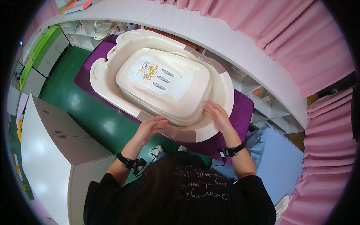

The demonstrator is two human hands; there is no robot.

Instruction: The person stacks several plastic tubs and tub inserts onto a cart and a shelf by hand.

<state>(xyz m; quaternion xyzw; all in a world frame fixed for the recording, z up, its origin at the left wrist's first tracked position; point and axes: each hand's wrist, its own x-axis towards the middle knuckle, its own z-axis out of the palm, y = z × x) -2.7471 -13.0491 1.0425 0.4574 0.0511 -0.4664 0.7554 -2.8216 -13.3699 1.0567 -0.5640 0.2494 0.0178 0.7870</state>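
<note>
A large cream baby bathtub (226,88) with brownish panels on its rim lies in front of me. Inside it rests a smaller cream basin-like piece (200,80), bearing a white panel with a cartoon print and three slots. My left hand (153,126) is over the tub's near rim, its fingers stretched toward the smaller piece. By that piece's right end is my right hand (217,115), fingers extended; whether the fingertips touch it I cannot tell. Neither hand holds anything.
A purple-covered bench (243,108) bears the tub. Behind it runs a white counter (240,41) with shelves underneath and pink curtains (277,26) above. A blue cloth-covered block (277,161) stands at the right, a white-topped cabinet (45,146) at the left. The floor (75,101) is green.
</note>
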